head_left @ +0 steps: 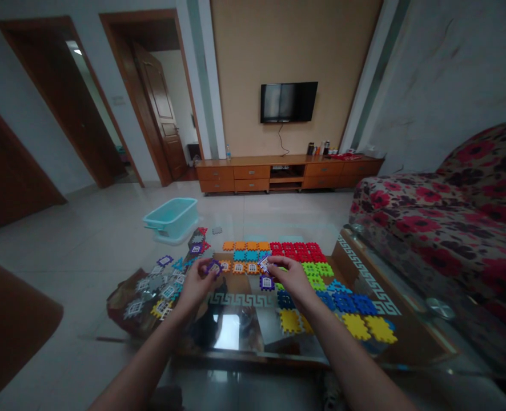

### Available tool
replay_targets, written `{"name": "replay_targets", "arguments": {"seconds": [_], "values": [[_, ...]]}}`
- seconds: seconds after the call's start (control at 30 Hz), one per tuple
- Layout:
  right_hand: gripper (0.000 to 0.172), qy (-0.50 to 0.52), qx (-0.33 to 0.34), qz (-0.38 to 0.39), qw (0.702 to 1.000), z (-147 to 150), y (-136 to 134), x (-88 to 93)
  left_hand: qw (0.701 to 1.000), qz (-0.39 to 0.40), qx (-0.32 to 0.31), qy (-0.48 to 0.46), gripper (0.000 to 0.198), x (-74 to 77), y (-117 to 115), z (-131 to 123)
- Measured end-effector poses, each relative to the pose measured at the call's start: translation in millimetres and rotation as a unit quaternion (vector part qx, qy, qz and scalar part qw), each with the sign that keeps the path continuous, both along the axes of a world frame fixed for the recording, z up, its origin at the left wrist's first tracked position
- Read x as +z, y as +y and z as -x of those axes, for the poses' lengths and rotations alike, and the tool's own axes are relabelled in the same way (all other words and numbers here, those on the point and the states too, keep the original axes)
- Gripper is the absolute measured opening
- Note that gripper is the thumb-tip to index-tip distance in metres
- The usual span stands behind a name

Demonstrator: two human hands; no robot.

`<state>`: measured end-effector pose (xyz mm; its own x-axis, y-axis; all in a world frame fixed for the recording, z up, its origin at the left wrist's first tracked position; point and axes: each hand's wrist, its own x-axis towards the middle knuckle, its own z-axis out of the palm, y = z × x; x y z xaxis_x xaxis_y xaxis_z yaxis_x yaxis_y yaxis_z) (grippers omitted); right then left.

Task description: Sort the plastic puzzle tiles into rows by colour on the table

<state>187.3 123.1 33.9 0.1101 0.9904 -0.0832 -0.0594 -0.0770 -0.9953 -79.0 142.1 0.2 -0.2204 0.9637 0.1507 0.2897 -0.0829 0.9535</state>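
Observation:
My left hand (197,283) pinches a purple-and-white interlocking foam tile (213,267) with a window cut-out. My right hand (289,279) holds a similar white-and-purple tile (264,264) by its edge, a short gap from the left hand's tile. Both hands are over a glass coffee table (236,337). Rows of orange window tiles (238,268) lie just below the hands. Beyond them are orange and cyan tiles (245,251) and a red block (294,250). Green, blue and yellow tiles (345,302) spread to the right. A purple tile (266,282) lies under my right fingers.
A heap of mixed grey, white and purple tiles (154,288) lies on a dark cloth at the table's left end. A teal plastic tub (171,220) stands on the tiled floor beyond. A floral sofa (441,228) runs along the right side.

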Motion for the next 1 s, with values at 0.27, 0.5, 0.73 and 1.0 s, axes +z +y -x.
{"name": "replay_targets", "arguments": {"seconds": [0.27, 0.5, 0.73, 1.0], "values": [[0.02, -0.021, 0.028, -0.046, 0.998, 0.3, -6.4, -2.3, 0.925, 0.169, -0.106, -0.325, 0.036, 12.6, -41.7, -54.2], [0.028, -0.008, 0.032, -0.055, 0.998, -6.0, -11.0, -5.4, 0.892, 0.221, -0.092, -0.384, 0.025, 22.1, -52.4, -84.2], [0.041, -0.006, 0.046, -0.041, 0.998, -5.8, -14.3, -1.3, 0.881, 0.204, -0.093, -0.416, 0.018, 29.7, -54.2, -93.7], [0.033, -0.057, 0.068, -0.055, 0.995, 1.5, -21.4, 9.6, 0.872, 0.204, -0.115, -0.429, 0.016, 35.0, -56.0, -91.4]]}}
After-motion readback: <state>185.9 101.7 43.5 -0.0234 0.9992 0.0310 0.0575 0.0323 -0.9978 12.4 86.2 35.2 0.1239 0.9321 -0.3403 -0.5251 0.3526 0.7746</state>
